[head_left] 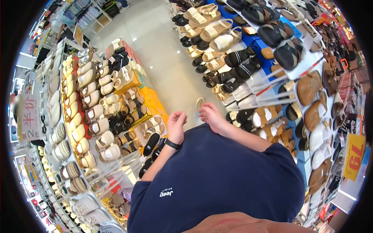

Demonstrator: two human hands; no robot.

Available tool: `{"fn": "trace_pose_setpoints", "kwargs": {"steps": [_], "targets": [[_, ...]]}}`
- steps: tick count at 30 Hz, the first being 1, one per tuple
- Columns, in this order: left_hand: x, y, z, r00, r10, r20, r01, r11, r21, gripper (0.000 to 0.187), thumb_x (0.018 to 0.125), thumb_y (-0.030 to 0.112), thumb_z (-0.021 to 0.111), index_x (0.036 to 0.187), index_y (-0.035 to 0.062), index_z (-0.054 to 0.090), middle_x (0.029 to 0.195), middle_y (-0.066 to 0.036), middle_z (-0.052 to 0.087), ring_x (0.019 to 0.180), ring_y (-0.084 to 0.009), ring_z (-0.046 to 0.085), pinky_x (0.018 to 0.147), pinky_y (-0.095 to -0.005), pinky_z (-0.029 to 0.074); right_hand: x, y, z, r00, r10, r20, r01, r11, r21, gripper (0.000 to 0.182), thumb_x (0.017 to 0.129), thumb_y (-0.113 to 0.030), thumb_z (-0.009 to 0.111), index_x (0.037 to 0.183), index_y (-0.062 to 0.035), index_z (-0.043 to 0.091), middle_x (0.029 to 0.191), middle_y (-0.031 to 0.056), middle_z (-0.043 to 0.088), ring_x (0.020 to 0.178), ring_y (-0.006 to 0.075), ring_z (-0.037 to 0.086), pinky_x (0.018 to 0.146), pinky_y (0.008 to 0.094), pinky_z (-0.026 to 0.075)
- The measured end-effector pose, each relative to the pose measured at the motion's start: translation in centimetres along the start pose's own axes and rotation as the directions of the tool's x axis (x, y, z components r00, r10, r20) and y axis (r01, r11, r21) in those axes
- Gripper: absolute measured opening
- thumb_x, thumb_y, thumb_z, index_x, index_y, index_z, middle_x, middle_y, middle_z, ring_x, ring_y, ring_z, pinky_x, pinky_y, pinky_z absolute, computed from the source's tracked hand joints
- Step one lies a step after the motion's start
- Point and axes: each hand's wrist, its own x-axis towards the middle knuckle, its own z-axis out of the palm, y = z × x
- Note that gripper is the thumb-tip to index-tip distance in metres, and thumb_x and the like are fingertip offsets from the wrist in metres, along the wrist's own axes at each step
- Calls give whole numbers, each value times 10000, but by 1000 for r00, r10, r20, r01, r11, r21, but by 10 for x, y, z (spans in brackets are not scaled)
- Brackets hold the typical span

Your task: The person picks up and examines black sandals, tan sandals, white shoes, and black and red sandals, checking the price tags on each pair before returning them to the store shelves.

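Observation:
My left hand (176, 126), with a dark watch (173, 144) on its wrist, is raised in front of my navy shirt (221, 174). Its fingers are curled in and the thumb is pressed against them; nothing shows between them. My right hand (211, 116) is level with it, a short gap away, fingers loosely bent and slightly apart, holding nothing visible. Just past the right fingertips appears the tip of a pale shoe (199, 103), low near the floor and partly hidden. Neither hand touches the displayed footwear. Black shoes (151, 144) are nearest my left hand.
Racks of slippers (91, 99) and a yellow display stand (151, 103) line the left. On the right, tiered shelves hold sandals (215, 29) and brown slippers (309, 90). A glossy floor aisle (159, 54) runs ahead between them. Price signs (354, 156) hang at the sides.

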Motion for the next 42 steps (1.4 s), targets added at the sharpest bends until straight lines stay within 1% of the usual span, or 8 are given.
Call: {"fn": "trace_pose_setpoints", "kwargs": {"steps": [5,10,23,31,34,36,39,42], "targets": [[85,45,7,965,51,-259,-57,998,-16,47,896,77,592,919,87,553,845,-9,593,761,-97,548,673,-236,436,91,-72,44,995,59,79,-59,998,3,188,906,-175,519,1071,-84,512,909,51,582,791,138,574,671,271,460],[159,80,43,989,45,-143,-42,999,22,36,898,78,571,915,100,548,864,-15,591,794,-104,552,709,-259,440,159,-152,71,985,-39,168,33,999,42,164,895,-144,525,1040,-68,519,872,49,583,772,131,571,668,265,459],[320,105,120,987,-149,53,145,986,83,135,842,-27,514,911,89,524,891,-40,582,791,-113,536,693,-249,438,237,-244,34,903,-419,-97,418,908,-37,157,895,-89,536,1043,-36,526,926,37,592,843,112,564,745,253,447],[447,132,179,853,-308,421,184,933,309,129,831,-23,520,910,78,530,883,-37,587,784,-110,552,707,-241,460,218,-324,56,701,-678,-223,568,719,-402,114,922,-71,564,1026,-24,563,926,16,593,846,79,555,777,236,457],[489,154,191,782,-361,508,177,910,375,125,830,-20,523,911,75,531,880,-37,586,782,-110,551,705,-241,461,199,-360,85,564,-780,-270,670,624,-403,115,921,-61,556,1027,-17,564,922,12,596,840,80,559,775,243,462],[513,168,197,731,-383,564,176,905,387,122,830,-18,523,910,73,532,878,-38,585,776,-110,548,704,-243,461,183,-389,99,357,-911,-209,616,398,-680,89,878,-18,577,963,1,589,851,70,615,783,149,592,719,281,479],[549,185,204,650,-410,640,169,899,404,118,830,-16,523,910,70,533,875,-39,585,768,-110,543,698,-247,458,171,-426,101,-13,-1000,-16,332,11,-943,151,797,-15,639,946,-17,608,836,99,613,753,252,603,706,335,482],[581,190,205,561,-452,693,177,884,433,114,833,-13,522,912,69,535,874,-40,586,766,-112,539,693,-251,450,159,-458,97,-177,-980,90,-80,-77,-994,175,766,-24,656,936,-23,613,884,121,615,842,317,596,749,376,484]]}}
